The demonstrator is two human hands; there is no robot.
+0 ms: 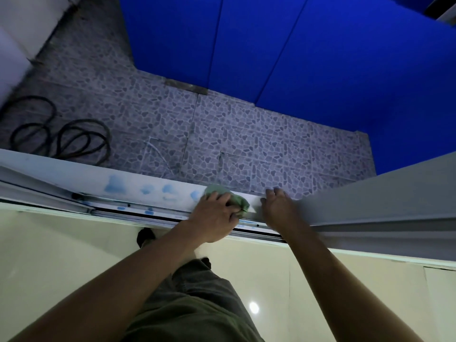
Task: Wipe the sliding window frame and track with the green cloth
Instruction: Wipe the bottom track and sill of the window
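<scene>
The white window frame sill (74, 177) runs across the view, with the metal track (138, 210) along its near side. Blue smears dot the sill and track. My left hand (214, 213) grips a crumpled green cloth (238, 199) and presses it on the sill near the middle. My right hand (277, 206) rests on the sill just right of the cloth, fingers curved over its far edge. The sliding window panel (382, 201) stands at the right, beside my right hand.
Beyond the sill lies a pebble-patterned tiled floor (222, 124) with a coiled black hose (61, 139) at the left and a blue wall (296, 50) behind. A cream wall (61, 243) and my leg (192, 299) are below the track.
</scene>
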